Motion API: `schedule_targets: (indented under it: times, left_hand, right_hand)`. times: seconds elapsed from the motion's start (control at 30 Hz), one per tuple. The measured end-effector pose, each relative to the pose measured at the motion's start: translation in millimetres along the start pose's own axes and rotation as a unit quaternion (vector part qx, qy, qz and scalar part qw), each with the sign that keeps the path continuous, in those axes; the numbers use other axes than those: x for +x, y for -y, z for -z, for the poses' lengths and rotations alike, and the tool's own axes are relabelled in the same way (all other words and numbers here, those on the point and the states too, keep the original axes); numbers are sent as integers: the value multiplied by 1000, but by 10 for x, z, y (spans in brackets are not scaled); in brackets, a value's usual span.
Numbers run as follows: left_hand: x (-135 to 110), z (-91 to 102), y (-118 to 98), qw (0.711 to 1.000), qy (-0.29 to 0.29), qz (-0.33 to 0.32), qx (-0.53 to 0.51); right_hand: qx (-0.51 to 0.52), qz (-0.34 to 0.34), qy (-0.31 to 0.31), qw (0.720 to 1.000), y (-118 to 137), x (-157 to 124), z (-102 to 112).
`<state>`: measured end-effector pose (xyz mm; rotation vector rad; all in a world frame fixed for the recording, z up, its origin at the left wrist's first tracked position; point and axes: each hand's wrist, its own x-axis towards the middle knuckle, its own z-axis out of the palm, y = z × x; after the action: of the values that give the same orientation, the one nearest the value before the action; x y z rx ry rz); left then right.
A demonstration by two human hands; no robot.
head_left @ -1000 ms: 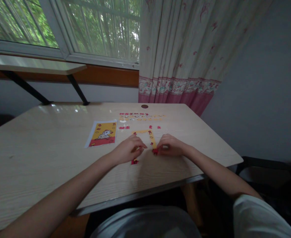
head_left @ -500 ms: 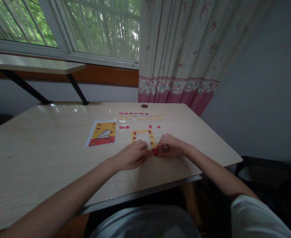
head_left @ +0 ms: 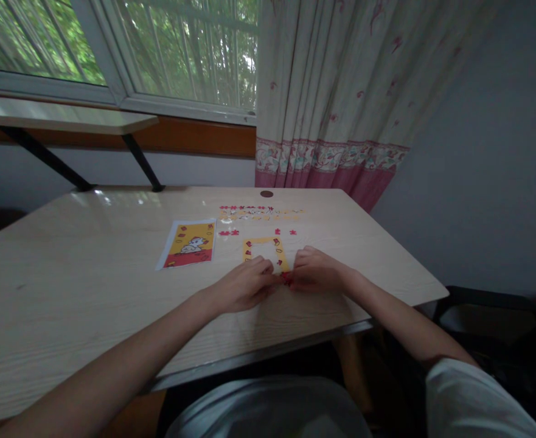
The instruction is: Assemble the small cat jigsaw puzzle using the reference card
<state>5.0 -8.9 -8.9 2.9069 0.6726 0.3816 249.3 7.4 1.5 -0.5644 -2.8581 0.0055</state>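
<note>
- Just in from the near edge of the table (head_left: 89, 286), the left hand (head_left: 249, 286) reached in low, its fingers curled and their tips against the left side of a red jigsaw piece (head_left: 286, 278); whether that grip had taken hold or only steadied it, I could not tell.
- The right hand (head_left: 316, 271) bent over the same piece from the side of the table's right edge, fingertips at its other flank; its grip too could not be made out as grasping or merely pressing.
- That piece sat at the near right corner of the yellow puzzle border (head_left: 261, 241), whose near left part the left hand hid.
- Good handling here, in my judgement, meant lining up tab and socket flat on the wood, one hand bracing the strip while the other pressed straight down, with no sideways shove to buckle the joined side.
- Left of the border lay a printed picture sheet (head_left: 190, 246), yellow over red with a white animal, fit for checking the corner's pattern.
- Beyond the border were loose red pieces (head_left: 229, 233), then rows of mixed pieces (head_left: 258, 213) toward the far edge.
- Close to the far edge was a brown round disc (head_left: 266, 194).
- No brand, label or writing could be read anywhere.
</note>
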Motion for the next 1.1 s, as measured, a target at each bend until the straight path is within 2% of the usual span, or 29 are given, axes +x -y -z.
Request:
schedule_targets:
  times: [0.13,0.27,0.53,1.1]
  left_hand:
    - [6,35,-18,1000,4,6,14]
    - [-17,75,-12,1000,16,-3,10]
    - [-64,57,37,1000,-16,-15,-19]
    - [-6,60,-18,1000,12,7,-2]
  right_hand:
    - [39,-2,-9,999,27,29,2]
    - [89,-38,-16,995,11,40,-13]
    - [96,-67,-40,992,-16,24,-36]
    - [127,-41,-32,991,-53,52,-87]
